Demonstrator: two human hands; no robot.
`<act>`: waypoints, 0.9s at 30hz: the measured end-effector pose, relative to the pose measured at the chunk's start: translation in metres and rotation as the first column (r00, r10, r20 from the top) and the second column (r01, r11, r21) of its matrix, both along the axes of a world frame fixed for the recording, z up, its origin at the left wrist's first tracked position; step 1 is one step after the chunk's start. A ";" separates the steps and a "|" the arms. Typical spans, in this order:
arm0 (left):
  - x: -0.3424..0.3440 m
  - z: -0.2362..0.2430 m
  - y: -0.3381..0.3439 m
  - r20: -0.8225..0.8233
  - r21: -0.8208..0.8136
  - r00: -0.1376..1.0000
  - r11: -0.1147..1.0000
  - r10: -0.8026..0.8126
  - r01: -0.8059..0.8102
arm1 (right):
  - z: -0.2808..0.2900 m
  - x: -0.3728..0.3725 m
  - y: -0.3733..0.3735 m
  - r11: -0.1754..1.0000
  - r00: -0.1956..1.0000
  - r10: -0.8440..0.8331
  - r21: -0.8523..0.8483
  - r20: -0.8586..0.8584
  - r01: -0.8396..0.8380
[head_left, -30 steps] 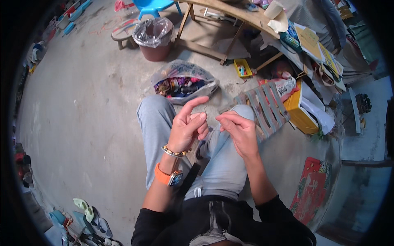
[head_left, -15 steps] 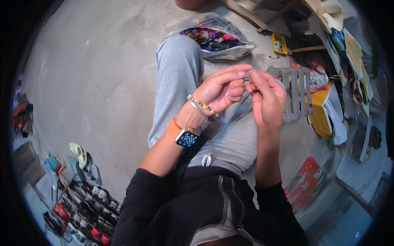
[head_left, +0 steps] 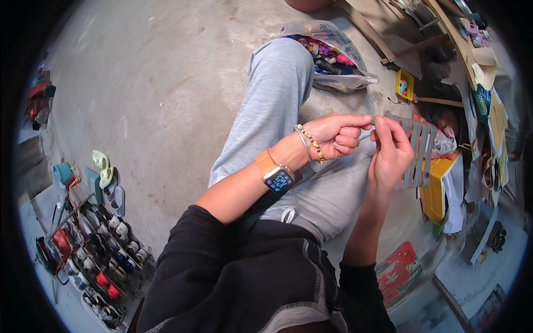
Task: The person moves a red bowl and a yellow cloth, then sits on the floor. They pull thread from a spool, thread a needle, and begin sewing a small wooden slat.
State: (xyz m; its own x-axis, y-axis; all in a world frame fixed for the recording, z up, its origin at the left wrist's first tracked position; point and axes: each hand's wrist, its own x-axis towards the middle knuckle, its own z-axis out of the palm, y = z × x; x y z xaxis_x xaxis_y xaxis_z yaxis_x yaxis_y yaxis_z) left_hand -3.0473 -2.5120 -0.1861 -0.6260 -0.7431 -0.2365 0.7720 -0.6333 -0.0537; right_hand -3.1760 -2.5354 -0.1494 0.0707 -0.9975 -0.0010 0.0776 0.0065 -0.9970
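Above my lap, my left hand (head_left: 340, 136) is closed, with its thumb and forefinger stretched to the right and pinched together. Facing it, my right hand (head_left: 391, 151) pinches too, its thumb against its fingers. The fingertips of both hands nearly meet over my right thigh. Something thin and greyish shows between them, too small to name. On my left wrist are a beaded bracelet (head_left: 317, 145), a silver bangle (head_left: 304, 143) and a watch with an orange band (head_left: 265, 162). Grey trousers (head_left: 261, 111) cover my bent legs.
Past my knee lies an open plastic bag (head_left: 355, 84) of colourful cloth-like items. A yellow basket (head_left: 404, 85) and a grey-strapped seat (head_left: 417, 150) are at the right, near a yellow box (head_left: 438, 186). A shoe rack (head_left: 102, 244) stands lower left, by green slippers (head_left: 100, 159).
Both hands have shifted right and slightly down in the picture, still pinching fingertip to fingertip. The surroundings have also shifted as the view turned.
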 end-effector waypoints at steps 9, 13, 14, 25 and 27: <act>0.003 0.013 0.002 0.248 -0.080 0.969 0.996 -0.016 0.037 | 0.003 -0.007 0.002 0.998 0.999 0.042 0.037 -0.034 -0.040; 0.006 0.018 0.010 0.443 -0.136 0.896 0.990 0.033 0.031 | 0.006 -0.013 0.007 0.998 0.998 0.054 0.039 0.011 -0.054; 0.007 0.024 0.012 0.426 -0.157 0.903 0.987 0.044 0.026 | 0.009 -0.015 0.010 0.997 0.998 0.058 0.051 0.027 -0.060; 0.005 0.052 0.019 0.742 -0.324 0.652 0.934 0.152 0.151 | 0.029 -0.032 0.026 0.996 0.994 0.078 -0.035 -0.082 -0.081; 0.000 0.056 0.019 0.730 -0.321 0.666 0.937 0.153 0.137 | 0.030 -0.031 0.027 0.992 0.990 0.079 -0.085 -0.116 -0.089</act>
State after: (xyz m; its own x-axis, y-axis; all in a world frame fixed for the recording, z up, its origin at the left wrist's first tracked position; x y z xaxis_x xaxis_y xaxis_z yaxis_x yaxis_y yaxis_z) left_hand -3.0474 -2.4926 -0.1305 -0.3456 -0.8663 -0.3606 0.4671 -0.4921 0.7346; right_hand -3.2072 -2.5088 -0.1191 0.1590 -0.9844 0.0755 -0.0317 -0.0815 -0.9962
